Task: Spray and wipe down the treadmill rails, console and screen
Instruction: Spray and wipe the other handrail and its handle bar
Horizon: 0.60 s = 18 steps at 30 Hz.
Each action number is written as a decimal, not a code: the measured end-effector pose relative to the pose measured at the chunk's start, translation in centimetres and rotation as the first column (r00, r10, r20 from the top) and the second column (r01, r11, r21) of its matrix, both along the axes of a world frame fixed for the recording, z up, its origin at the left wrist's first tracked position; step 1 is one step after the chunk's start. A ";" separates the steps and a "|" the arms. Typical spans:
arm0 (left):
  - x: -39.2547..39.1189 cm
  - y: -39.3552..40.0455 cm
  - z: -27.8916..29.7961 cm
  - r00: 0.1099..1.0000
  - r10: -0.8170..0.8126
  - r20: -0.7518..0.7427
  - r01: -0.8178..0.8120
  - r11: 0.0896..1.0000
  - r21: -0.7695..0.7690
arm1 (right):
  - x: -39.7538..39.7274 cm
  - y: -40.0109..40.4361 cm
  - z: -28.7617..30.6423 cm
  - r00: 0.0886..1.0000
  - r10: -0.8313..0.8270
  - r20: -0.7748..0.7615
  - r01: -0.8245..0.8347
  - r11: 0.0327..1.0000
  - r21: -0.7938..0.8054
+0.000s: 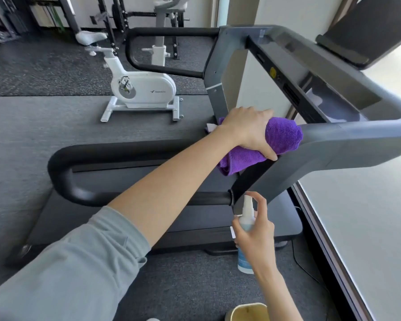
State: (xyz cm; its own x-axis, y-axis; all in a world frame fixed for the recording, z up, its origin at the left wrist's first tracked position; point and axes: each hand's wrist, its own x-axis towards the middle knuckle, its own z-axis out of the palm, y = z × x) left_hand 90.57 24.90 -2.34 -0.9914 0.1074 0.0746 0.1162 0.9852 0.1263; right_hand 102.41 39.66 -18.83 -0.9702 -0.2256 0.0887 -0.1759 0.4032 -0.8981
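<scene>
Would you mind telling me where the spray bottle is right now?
In the head view the spray bottle is low and right of centre, held upright in the right hand, just below the near treadmill rail.

We see a fluffy purple microfibre cloth (280,137) wrapped over the smooth, matt grey plastic treadmill frame (357,140). The handrail (63,167) looks like matt black foam. The spray bottle (247,221) is translucent plastic, the exercise bike (144,89) glossy white, the floor (33,66) rough speckled rubber.
</scene>
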 end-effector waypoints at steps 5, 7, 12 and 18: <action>5.9 -7.6 -0.1 0.985 0.154 0.076 -0.163 0.980 0.119 | 0.3 -2.9 0.9 0.996 0.084 -0.011 -0.084 0.996 -0.011; 8.6 -10.5 -0.1 0.979 0.193 0.059 -0.198 0.975 0.100 | 0.7 -4.7 0.9 0.991 0.133 -0.016 -0.133 0.991 0.002; 15.3 -17.2 -0.9 0.950 0.309 -0.039 -0.304 0.947 0.104 | 2.1 -8.4 0.9 0.974 0.227 -0.028 -0.227 0.974 0.008; 20.5 -24.2 -1.7 0.867 0.499 -0.013 -0.468 0.823 0.322 | 3.3 -11.1 1.0 0.958 0.285 -0.021 -0.285 0.959 0.015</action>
State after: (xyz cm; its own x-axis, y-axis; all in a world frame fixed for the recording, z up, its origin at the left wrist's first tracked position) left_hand 111.11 0.67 -4.03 -0.8969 -0.4262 0.1180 -0.3391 0.8340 0.4352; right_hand 105.68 28.54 -17.81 -0.8633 -0.4934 0.1058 -0.3051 0.3435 -0.8882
